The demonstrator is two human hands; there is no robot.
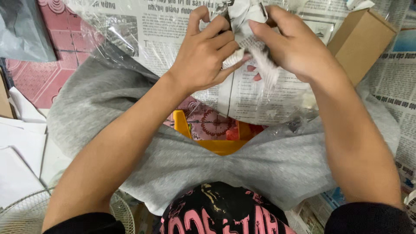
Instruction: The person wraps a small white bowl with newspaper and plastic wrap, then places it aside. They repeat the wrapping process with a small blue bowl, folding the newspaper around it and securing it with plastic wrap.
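Note:
My left hand (206,52) and my right hand (290,43) meet at the top centre of the head view. Both pinch a crumpled wad of newspaper (247,26) between their fingers. The wad rests over a larger newspaper sheet (255,95) that lies across my lap under clear plastic film (115,32). My legs in grey trousers (242,167) spread below the sheet. A small yellow plastic stool (219,145) shows between my knees.
A brown cardboard box (362,41) lies at the upper right on more newspaper (396,82). White paper sheets (19,147) lie at the left, a wire fan guard (26,214) at the lower left. Red patterned floor tiles (47,65) show at the upper left.

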